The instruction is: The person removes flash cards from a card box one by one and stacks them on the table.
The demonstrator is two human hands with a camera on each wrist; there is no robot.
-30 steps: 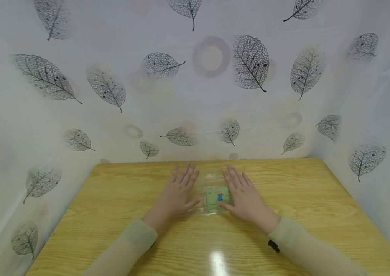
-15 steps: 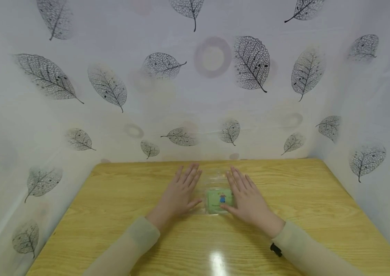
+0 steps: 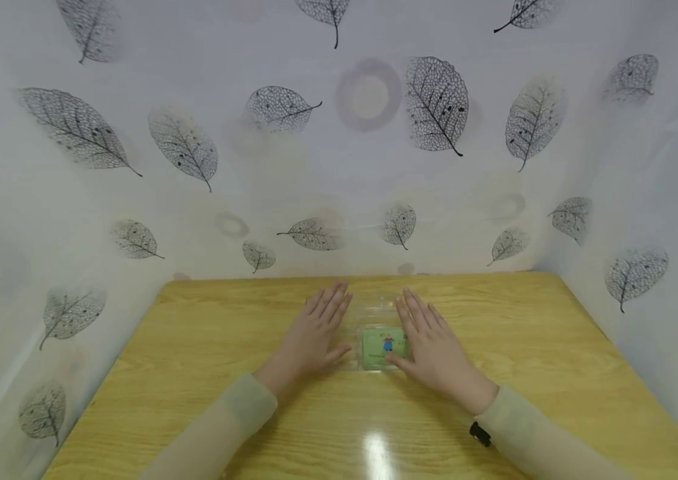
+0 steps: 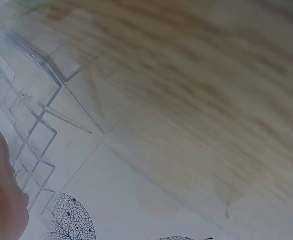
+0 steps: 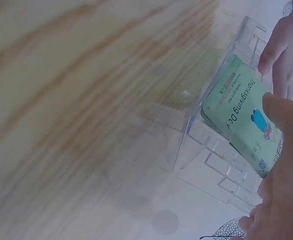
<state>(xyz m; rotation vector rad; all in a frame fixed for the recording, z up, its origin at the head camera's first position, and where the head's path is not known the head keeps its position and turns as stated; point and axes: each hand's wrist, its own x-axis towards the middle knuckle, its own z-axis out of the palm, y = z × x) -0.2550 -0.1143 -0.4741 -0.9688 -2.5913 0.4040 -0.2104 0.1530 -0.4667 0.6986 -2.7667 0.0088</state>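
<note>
A clear plastic organizer [image 3: 377, 309] with several compartments lies on the table in the head view. One of them holds a stack of green cards [image 3: 377, 347], and "Thanksgiving Day" can be read on the top card [image 5: 239, 102] in the right wrist view. My left hand [image 3: 313, 331] lies along the organizer's left side, fingers straight and pointing away from me. On the other side, my right hand [image 3: 435, 350] also has straight fingers, and its thumb reaches over the cards' near right part. Both hands hide the organizer's side edges.
The wooden table [image 3: 207, 373] extends around the hands. Behind it and at both sides hangs a pale cloth [image 3: 327, 173] printed with dark leaves. A small black item [image 3: 479, 434] sits at my right sleeve cuff.
The organizer with its cards and my right hand have shifted a little to the right; the left hand has moved slightly the same way. In the last half second almost nothing has moved.
</note>
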